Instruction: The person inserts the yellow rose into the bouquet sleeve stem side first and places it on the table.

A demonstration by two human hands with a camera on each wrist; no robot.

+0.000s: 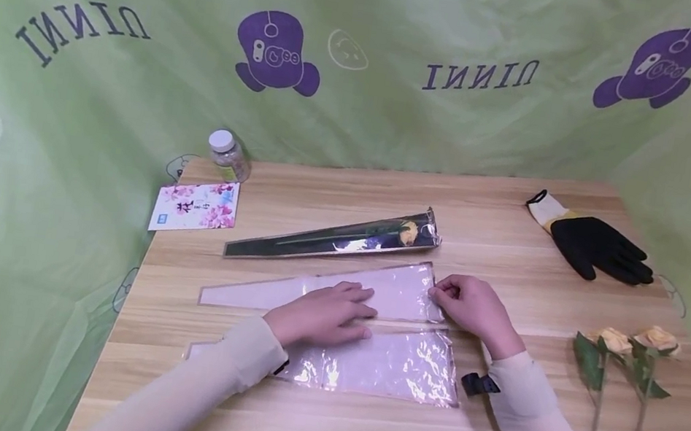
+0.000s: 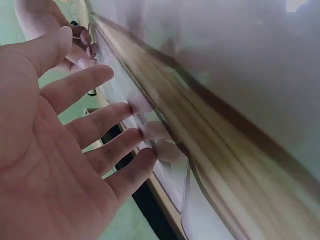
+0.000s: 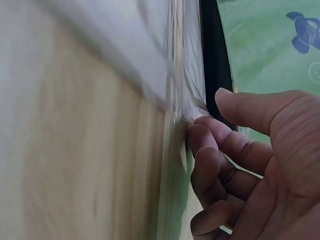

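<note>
"Now, which step is noted?"

"From left: a filled sleeve is seen behind; the left hand, fingers straight and spread, is rested on the middle sleeve. At its wide end, the right hand is set, fingers curled; whether the edge is pinched cannot be told. Opening this end is judged to be in hand."

"And next?"

"Separated layers are probably called for, before a loose rose, laid at right, can be inserted."

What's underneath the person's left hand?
The left hand lies mostly over the farther pale plastic sleeve, which its fingertips touch, and partly over the nearer pale plastic sleeve. The sections directly below the hand are covered, so they can't be seen from above.
</note>
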